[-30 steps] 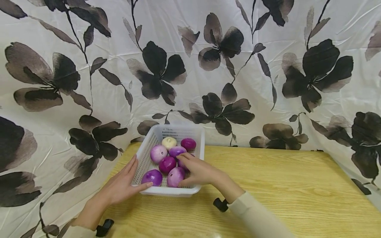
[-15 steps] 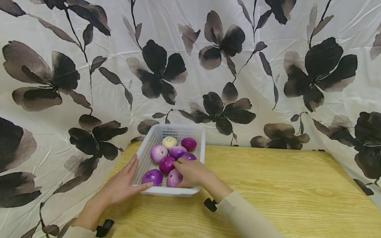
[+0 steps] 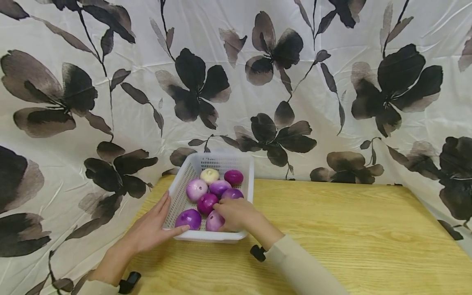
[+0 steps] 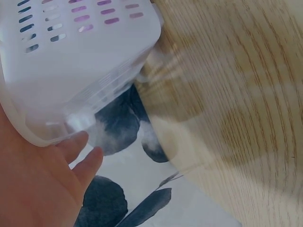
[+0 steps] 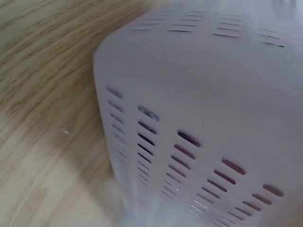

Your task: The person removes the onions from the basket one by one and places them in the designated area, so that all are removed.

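Observation:
A white plastic basket (image 3: 176,209) with slotted walls holds several peeled onions. My left hand (image 3: 151,227) grips its front left corner, thumb over the rim and fingers along the outer wall; in the left wrist view, fingers (image 4: 90,165) lie near the basket's rim. Inside the basket, my right hand (image 3: 236,213) holds a pale purple onion (image 3: 214,221) at the front right and partly covers it. Just beyond the fingers sit a magenta onion (image 3: 207,203) and a purple onion (image 3: 232,193). The right wrist view shows the basket's outer wall (image 5: 189,94), without the hand.
Further onions in the basket include a whitish one (image 3: 209,175), a magenta one (image 3: 234,177) and a purple one (image 3: 188,220) at the front left. The basket stands on a wooden table (image 3: 332,229) near a floral curtain (image 3: 236,102) that hangs behind and to the left.
My right hand has shifted left and slightly down onto the pale purple onion, uncovering the purple onion behind it. The left hand and the basket stay where they were.

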{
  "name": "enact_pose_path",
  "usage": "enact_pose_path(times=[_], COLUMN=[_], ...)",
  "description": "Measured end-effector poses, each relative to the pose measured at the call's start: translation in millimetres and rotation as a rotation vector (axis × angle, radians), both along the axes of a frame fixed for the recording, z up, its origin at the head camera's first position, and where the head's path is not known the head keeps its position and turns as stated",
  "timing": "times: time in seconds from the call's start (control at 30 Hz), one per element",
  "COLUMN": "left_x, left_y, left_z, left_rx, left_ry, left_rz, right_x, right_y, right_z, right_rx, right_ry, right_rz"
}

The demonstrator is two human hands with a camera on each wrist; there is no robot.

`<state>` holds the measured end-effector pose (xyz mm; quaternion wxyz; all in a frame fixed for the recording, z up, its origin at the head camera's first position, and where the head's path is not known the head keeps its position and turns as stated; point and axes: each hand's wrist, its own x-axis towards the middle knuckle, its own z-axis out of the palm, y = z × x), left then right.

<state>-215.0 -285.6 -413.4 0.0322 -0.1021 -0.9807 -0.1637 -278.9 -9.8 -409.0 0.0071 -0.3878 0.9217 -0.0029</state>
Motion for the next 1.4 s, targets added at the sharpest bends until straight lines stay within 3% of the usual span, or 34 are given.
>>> enact_pose_path(times=[0.87,1.17,1.4], left_x=[0.4,-0.2,-0.5], left_y=[0.1,-2.2,-2.1], left_z=[-0.8,-3.9,-5.1], left_rx=[-0.01,0.0,0.014], left_ry=[0.009,0.013,0.013], left_rz=[-0.01,-0.002,0.002], right_x=[-0.8,-3.2,-5.0], right_y=[9.6,10.6,21.9], right_z=[-1.2,2.2,8.6], right_rx=[-0.293,-0.404,-0.568], right_ry=[-0.038,-0.111,-0.189], right_rz=[0.007,0.041,0.091])
